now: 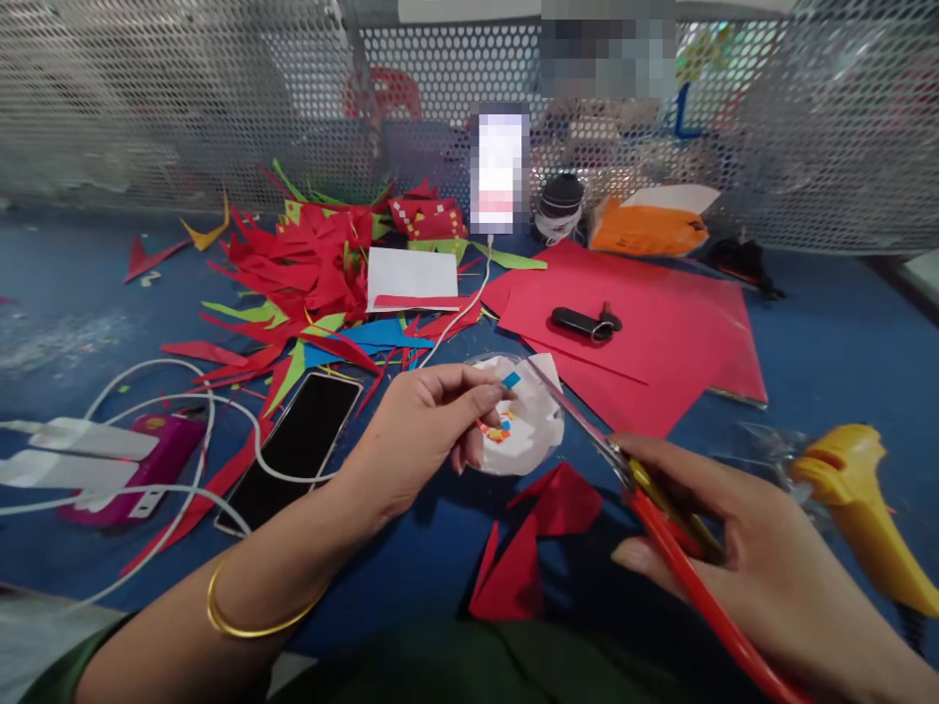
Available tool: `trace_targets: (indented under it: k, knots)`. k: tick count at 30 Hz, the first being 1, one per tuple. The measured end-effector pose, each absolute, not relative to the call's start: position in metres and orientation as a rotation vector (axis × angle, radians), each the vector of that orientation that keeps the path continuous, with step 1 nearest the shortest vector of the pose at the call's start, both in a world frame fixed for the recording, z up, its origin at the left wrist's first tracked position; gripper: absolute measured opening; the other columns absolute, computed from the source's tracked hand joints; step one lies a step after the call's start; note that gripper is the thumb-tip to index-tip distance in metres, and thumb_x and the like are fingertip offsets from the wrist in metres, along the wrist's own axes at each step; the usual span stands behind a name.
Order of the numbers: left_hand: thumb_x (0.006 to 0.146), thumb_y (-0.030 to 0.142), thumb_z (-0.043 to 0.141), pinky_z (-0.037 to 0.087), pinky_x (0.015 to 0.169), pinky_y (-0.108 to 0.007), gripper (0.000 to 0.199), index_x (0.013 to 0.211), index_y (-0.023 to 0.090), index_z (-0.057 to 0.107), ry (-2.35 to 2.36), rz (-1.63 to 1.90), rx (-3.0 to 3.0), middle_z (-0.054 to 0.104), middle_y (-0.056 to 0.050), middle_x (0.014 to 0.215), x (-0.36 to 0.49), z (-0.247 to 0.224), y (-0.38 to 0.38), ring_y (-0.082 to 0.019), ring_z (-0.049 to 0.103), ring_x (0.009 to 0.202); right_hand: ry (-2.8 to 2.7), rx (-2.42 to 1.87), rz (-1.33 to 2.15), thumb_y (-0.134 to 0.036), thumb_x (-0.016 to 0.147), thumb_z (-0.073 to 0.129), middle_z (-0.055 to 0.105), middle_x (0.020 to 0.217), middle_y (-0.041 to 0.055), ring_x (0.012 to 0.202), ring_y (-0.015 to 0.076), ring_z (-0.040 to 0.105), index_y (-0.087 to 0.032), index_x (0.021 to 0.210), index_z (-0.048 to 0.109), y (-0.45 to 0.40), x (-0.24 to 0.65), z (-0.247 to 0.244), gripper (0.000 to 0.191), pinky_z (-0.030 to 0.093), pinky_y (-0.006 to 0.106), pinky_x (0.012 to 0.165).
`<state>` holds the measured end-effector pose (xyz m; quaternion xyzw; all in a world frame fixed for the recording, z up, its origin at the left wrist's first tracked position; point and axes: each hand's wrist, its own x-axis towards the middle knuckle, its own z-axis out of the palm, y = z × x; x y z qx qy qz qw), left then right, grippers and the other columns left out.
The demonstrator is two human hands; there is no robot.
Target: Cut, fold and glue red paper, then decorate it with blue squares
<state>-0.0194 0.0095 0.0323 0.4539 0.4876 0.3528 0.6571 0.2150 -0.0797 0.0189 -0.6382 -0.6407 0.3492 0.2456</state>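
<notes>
My left hand [447,411] pinches a small blue paper strip [512,379] between thumb and fingertips. Below it lies a round white paper [532,430] in a shallow clear dish, with tiny orange, yellow and blue paper bits [500,427] on it. My right hand [734,528] is wrapped round red-and-yellow-handled scissors [646,499]. Their blades point up and left over the white paper, just right of the blue strip. The blades look nearly together. Folded red paper [539,538] lies on the blue table between my hands.
Red and green paper scraps [315,259] heap at the back left. A black phone [293,450], white cables and a magenta power bank [139,469] lie left. Red sheets [631,323] carry a black key fob [587,323]. A yellow glue gun [858,499] lies right; perforated metal [440,78] stands behind.
</notes>
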Motion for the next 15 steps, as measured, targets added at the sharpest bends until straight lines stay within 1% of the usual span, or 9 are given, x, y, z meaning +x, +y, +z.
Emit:
trace_targets:
  k: [6,11,13,15]
  knots:
    - [0.084,0.022,0.067,0.038,0.036,-0.013,0.010,0.082,0.013,0.070,1.089,0.802,1.026,0.060,0.005,0.059,-0.019,0.032,0.006,-0.004,0.050,0.037,-1.739,-1.659,1.034,-0.045,0.074,0.078,0.077,0.091,0.0028,0.080,0.0241,0.073,-0.025,0.114,0.073,-0.079,0.207,0.018,0.045,0.061,0.029,0.063]
    - [0.085,0.021,0.065,0.037,0.036,-0.012,0.011,0.078,0.013,0.068,1.089,0.767,1.017,0.062,0.005,0.061,-0.017,0.035,0.004,-0.003,0.050,0.037,-1.787,-1.611,1.008,-0.038,0.077,0.077,0.077,0.102,0.0037,0.086,0.0242,0.074,-0.027,0.122,0.071,-0.079,0.205,0.017,0.047,0.062,0.030,0.071]
    - [0.086,0.022,0.065,0.036,0.036,-0.011,0.012,0.078,0.014,0.067,1.092,0.762,1.018,0.062,0.005,0.061,-0.017,0.035,0.004,-0.002,0.050,0.036,-1.820,-1.609,1.001,-0.037,0.077,0.077,0.077,0.103,0.0039,0.088,0.0251,0.074,-0.029,0.124,0.070,-0.079,0.204,0.018,0.048,0.061,0.029,0.069]
    - [0.086,0.022,0.064,0.036,0.036,-0.011,0.012,0.078,0.014,0.067,1.094,0.753,1.023,0.062,0.005,0.061,-0.018,0.034,0.005,-0.002,0.050,0.036,-1.847,-1.593,1.009,-0.037,0.078,0.076,0.077,0.099,0.0037,0.089,0.0260,0.074,-0.030,0.122,0.071,-0.078,0.204,0.018,0.045,0.060,0.028,0.066]
